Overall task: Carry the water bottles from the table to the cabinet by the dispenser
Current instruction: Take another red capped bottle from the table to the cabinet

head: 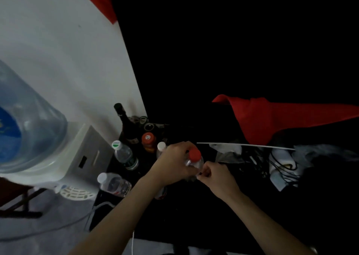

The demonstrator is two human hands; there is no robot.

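Bottle with a red cap [194, 158] in my grip above the dark cabinet top [142, 174], just right of the dispenser [77, 157].

My left hand [175, 162] wraps its clear body, fingers clamped round it; my right hand [213, 175] sits curled at its lower side, fingertips pinched together and touching the plastic. Already standing there: a green-capped bottle [124, 154], a white-capped bottle [114, 184] nearer me, an orange-capped bottle [148, 141] and a tall dark bottle [125, 122] behind.
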